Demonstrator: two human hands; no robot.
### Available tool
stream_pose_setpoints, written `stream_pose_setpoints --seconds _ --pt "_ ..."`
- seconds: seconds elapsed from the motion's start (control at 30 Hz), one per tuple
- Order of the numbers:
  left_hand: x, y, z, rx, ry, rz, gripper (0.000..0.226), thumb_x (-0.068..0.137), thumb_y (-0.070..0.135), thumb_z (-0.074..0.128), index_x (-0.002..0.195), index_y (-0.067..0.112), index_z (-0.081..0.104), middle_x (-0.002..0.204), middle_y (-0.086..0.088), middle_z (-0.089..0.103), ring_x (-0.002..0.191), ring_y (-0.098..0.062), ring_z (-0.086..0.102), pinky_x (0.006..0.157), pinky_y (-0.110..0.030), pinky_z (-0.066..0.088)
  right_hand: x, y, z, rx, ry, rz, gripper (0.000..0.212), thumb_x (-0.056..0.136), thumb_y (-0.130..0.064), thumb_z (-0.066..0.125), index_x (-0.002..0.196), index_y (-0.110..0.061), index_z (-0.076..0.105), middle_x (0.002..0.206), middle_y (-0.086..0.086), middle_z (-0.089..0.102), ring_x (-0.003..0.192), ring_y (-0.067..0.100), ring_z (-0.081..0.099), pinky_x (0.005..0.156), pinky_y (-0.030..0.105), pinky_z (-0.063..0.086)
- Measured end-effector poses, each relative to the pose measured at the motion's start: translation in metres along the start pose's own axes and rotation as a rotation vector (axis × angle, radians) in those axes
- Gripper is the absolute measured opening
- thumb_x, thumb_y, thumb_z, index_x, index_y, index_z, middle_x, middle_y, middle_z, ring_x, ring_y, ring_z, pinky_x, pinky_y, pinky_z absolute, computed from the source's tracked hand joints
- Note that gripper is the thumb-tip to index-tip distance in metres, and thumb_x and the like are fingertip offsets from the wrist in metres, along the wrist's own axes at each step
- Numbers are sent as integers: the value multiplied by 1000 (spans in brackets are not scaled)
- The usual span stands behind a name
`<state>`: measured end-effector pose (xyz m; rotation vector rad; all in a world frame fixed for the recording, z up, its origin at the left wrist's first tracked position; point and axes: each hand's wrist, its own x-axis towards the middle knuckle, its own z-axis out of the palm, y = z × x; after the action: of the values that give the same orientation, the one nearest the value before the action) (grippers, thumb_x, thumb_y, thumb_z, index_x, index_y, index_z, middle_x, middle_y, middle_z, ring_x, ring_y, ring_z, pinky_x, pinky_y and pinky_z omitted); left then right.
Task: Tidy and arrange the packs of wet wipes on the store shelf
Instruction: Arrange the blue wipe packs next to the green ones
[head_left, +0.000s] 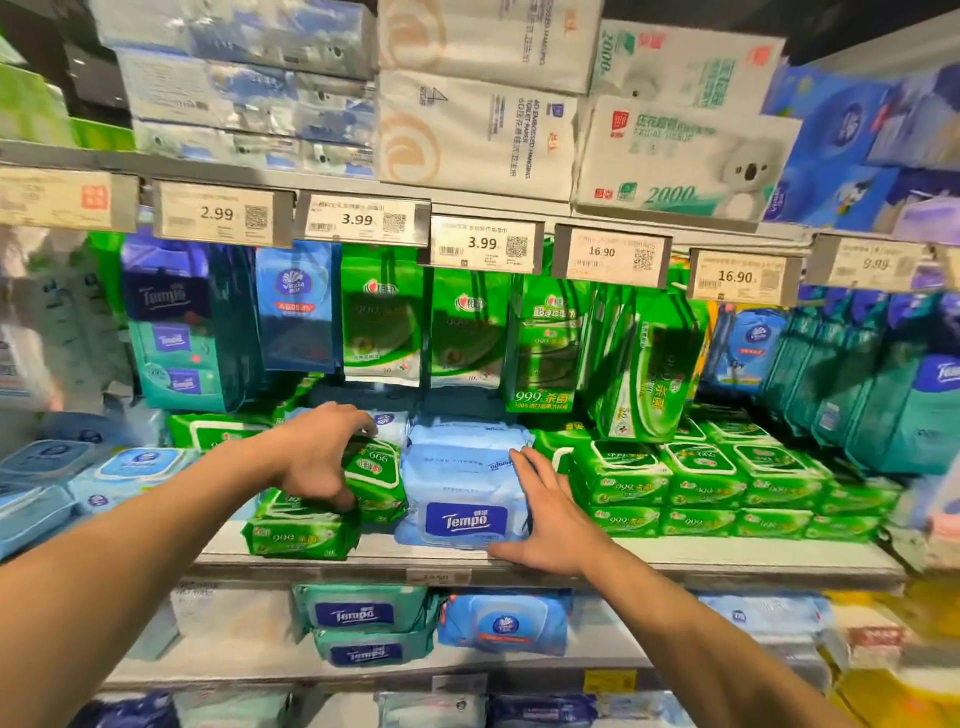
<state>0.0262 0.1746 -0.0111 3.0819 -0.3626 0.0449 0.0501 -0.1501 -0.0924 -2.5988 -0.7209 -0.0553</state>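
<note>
- Here we see a green pack of wet wipes tilted up on its edge on the middle shelf, on top of another green pack that lies flat at the shelf's front.
- Our left hand is closed around the tilted green pack: fingers curl over its top, thumb presses its near face, and the forearm reaches in from the lower left.
- Just to its right, touching it, stands a stack of light blue Tempo packs, the front label facing us.
- Our right hand lies open and flat against the right side of the blue stack, fingers spread and pointing up and away, thumb low near the shelf edge; it grips nothing, and the forearm comes from the lower right.
- Beyond the right hand, rows of green packs sit stacked two high along the shelf.
- To the left lie pale blue lidded packs.
- Above, smaller green and blue packs hang behind a row of price tags; the one over the blue stack reads 3.99.
- The shelf below holds teal Tempo packs and a blue pack.
</note>
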Motion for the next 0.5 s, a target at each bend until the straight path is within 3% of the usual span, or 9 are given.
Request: stream_pose_setpoints --seconds 0.1,0.2,0.3,0.5 --pt "-2 -1 -13 6 -35 0 100 43 53 82 131 22 46 119 3 51 108 -18 46 93 -37 47 4 -1 0 45 -17 21 117 71 -49 79 155 -25 1 159 -13 -11 148 18 11 118 33 22" --pt "-7 -1 -25 -36 -19 -7 97 47 46 86 132 22 46 120 2 51 108 -18 45 93 -37 47 9 -8 6 58 21 28 97 81 -39 75 154 -21 15 160 -10 -8 145 18 24 113 30 30" --pt "-11 1 -30 -75 -9 -14 96 49 42 88 133 22 46 122 2 50 109 -18 45 93 -37 47 13 -18 14 23 67 22 85 85 -34 72 152 -19 23 161 -6 1 145 19 23 113 28 26" --pt "-14 2 -37 -145 62 -5 91 46 40 88 128 20 51 120 1 54 106 -19 52 93 -37 49 19 -32 24 34 98 28 85 85 -34 73 153 -19 24 161 -5 8 145 20 26 115 29 25"
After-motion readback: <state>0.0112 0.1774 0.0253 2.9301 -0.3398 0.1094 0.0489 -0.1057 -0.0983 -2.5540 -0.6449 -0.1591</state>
